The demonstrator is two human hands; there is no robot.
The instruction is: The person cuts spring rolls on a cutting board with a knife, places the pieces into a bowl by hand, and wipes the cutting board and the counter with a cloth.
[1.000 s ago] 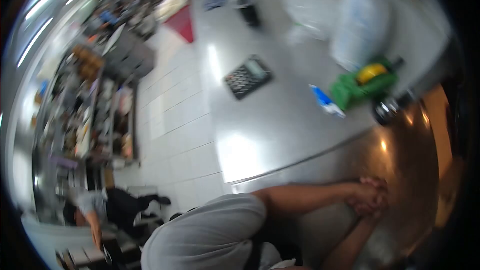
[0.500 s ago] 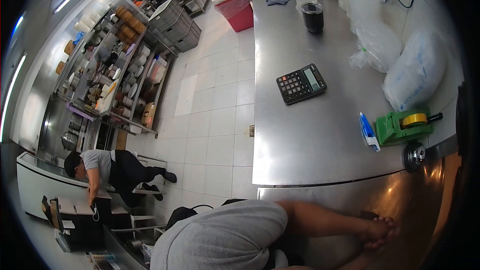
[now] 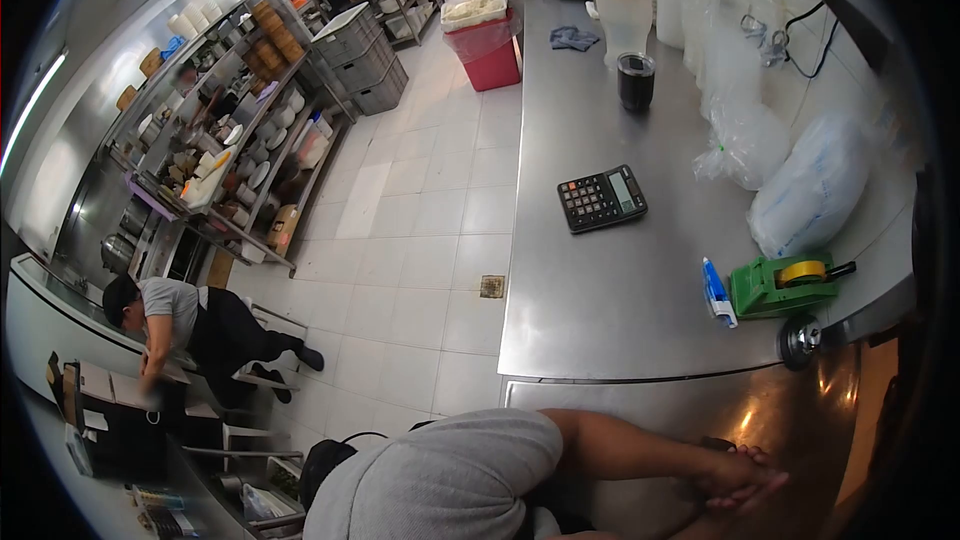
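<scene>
My left hand (image 3: pixel 728 473) and my right hand (image 3: pixel 745 496) are clasped together over the lower metal surface (image 3: pixel 620 400), at the bottom right. Their fingers press against each other, and I make out no object in them. My left arm reaches across from a grey sleeve (image 3: pixel 540 440); only part of the right forearm shows. Just behind the left wrist is a small dark thing (image 3: pixel 714 443) I cannot identify. Nearest on the counter are a round black and metal object (image 3: pixel 800 340), a green tape dispenser (image 3: pixel 765 288) with yellow tape, and a blue-and-white pen-like item (image 3: pixel 717 295).
A calculator (image 3: pixel 602 199), dark tumbler (image 3: pixel 636 82), cloth (image 3: pixel 573 38), lidded pitcher (image 3: pixel 622 15) and plastic bags (image 3: pixel 815 185) stand along the counter. A red bin (image 3: pixel 485 55), grey crates (image 3: pixel 365 60) and loaded shelves (image 3: pixel 235 155) line the aisle. A co-worker (image 3: pixel 190 325) leans over at left.
The view has shifted, bringing more of the far counter and the pitcher into sight. My hands stay clasped, with some fingers now straighter. The co-worker's hand is blurred.
</scene>
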